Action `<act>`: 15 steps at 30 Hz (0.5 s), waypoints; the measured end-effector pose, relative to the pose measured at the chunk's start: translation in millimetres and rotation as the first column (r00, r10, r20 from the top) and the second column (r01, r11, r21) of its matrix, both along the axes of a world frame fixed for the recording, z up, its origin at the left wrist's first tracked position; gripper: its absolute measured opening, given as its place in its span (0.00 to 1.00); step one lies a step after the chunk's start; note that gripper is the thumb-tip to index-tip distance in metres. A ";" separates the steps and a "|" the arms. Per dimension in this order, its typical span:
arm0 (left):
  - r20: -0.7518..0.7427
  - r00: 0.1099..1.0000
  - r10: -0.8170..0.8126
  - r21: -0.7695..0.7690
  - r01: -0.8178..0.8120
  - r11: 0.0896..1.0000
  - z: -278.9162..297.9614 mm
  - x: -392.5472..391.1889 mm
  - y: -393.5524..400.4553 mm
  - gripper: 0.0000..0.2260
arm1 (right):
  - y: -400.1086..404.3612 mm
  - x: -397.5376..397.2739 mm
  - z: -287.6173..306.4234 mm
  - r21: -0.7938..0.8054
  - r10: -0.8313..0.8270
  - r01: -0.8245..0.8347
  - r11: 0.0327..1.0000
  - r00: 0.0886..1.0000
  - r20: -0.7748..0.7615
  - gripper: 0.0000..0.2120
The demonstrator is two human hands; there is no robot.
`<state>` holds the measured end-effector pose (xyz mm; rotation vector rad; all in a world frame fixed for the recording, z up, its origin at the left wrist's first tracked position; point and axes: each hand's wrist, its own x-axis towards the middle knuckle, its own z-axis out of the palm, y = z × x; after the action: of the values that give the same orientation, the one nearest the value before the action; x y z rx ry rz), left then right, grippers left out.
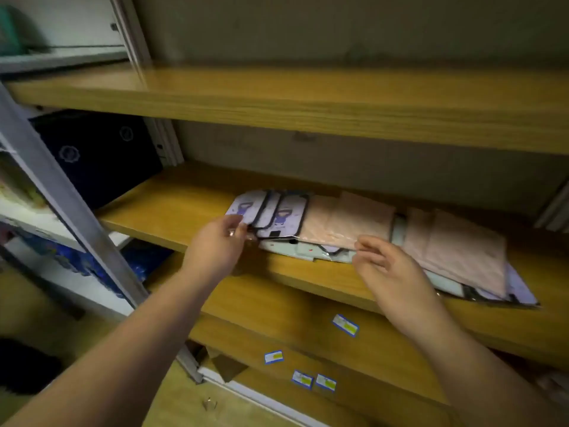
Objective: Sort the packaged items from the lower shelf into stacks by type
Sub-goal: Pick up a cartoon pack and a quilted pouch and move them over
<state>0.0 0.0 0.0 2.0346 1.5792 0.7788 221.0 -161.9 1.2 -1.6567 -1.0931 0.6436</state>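
A loose heap of flat packaged items lies on the lower wooden shelf (172, 208). At its left are purple packages (271, 214) with dark borders and a cartoon figure. Pink packages (348, 220) lie in the middle and more pink ones (455, 245) to the right. A pale green package (301, 249) shows underneath at the front edge. My left hand (215, 245) pinches the near left corner of the purple packages. My right hand (385, 263) rests at the heap's front edge, fingers curled on the wrapper of the pale green package.
An upper wooden shelf (277, 97) hangs above the heap. A dark blue box (98, 152) stands at the shelf's left end behind a grey metal post (61, 208). Small blue-and-white labels (345, 325) lie on the wooden surface below.
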 end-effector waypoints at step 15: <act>0.071 0.993 0.089 -0.237 -0.070 0.969 -12.1 2.8 113.5 0.37 | 65.2 -4.5 4.6 -0.009 -0.075 0.075 0.997 0.997 -0.013 0.15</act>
<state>2.8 113.5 -12.1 1.7603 1.6311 0.6598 216.5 -96.7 5.8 -1.6909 -1.0149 0.6103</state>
